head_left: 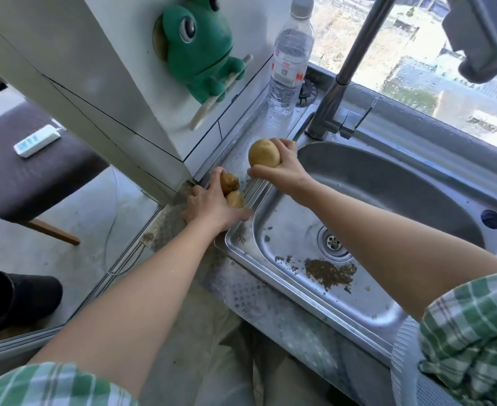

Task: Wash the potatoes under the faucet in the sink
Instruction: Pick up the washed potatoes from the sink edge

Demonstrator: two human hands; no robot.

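A round stainless-steel sink basin (373, 183) with a central drain lies to the right of and below both hands, and a patch of brown grit is spread on its floor near the drain. A tall grey metal faucet (355, 63) rises just beyond the right hand, its spout out of view at the top; no water can be seen falling. A large, smooth, pale-yellow oval potato (263, 153) is held in the right hand (285, 168), which is closed around it with the fingers over the top and the thumb underneath, above the steel ledge at the basin's left rim. The right forearm is stretched forward across the basin from a rolled green-and-white plaid sleeve (469, 341). Two small brownish potatoes (231, 190), one behind the other and touching, are gripped in the left hand (209, 206), just nearer and to the left of the right hand, apart from it. The left hand is seen from its back, the thumb reaching to the basin's rim and the fingers curled over the pair, with the forearm extended straight.
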